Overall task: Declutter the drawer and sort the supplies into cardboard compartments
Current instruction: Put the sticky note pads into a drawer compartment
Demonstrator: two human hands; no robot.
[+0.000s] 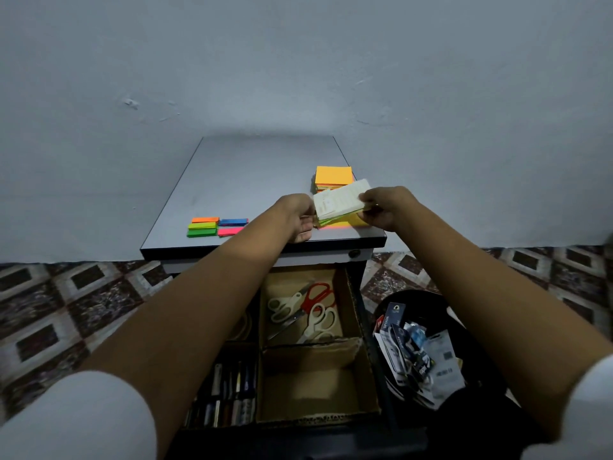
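Left hand [298,216] and right hand [384,208] pinch a notepad [341,201] over the cabinet top's [248,177] front-right corner. A packet [385,323] in the bin [414,298] reads "SPOON".

The bench [245,180] top is smooth, matt grey. The note pads [333,175] by its right edge are matt paper. The dividers [311,343] are rough brown cardboard; the scissors [310,303] have smooth plastic handles and metal blades.

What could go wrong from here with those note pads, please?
The top pad of the note pads sits tilted between the left hand and right hand, so it may slide off. Held at the front edge of the cabinet top, a dropped pad could land among the scissors or in the bin.
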